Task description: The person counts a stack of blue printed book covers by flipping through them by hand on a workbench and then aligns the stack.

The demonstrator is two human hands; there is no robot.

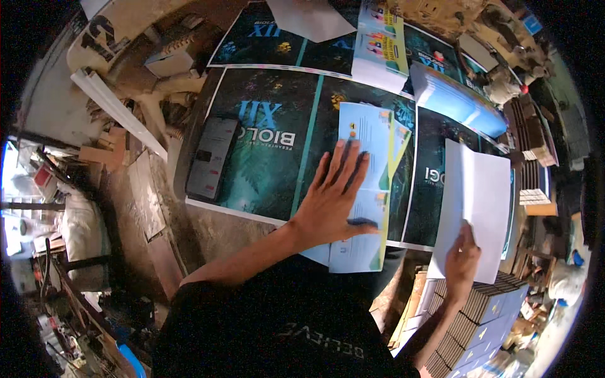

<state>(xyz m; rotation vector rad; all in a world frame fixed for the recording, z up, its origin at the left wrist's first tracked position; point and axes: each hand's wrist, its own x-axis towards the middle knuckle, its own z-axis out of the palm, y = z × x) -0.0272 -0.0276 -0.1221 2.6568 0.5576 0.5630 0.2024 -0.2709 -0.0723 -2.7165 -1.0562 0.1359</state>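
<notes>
My left hand (333,200) lies flat, fingers spread, on a light blue printed leaflet (368,129) with green and yellow at its edge. The leaflet rests on large dark teal printed cover sheets (265,170) and reaches past their near edge. To the right, a blank white sheet (482,195) with a bend down its length is pinched by my right hand (463,255); its fingers are curled at the sheet's lower part. Behind it a row of folded blue leaflets (457,101) leans across the cover sheets, and another printed leaflet (381,44) lies farther back.
A dark, flat phone-like device (214,159) lies on the left of the cover sheets. White paper (312,19) covers part of the far edge. Bound book stacks (482,321) stand at lower right. Long pale strips (120,113) lean at left, near a small box (169,63).
</notes>
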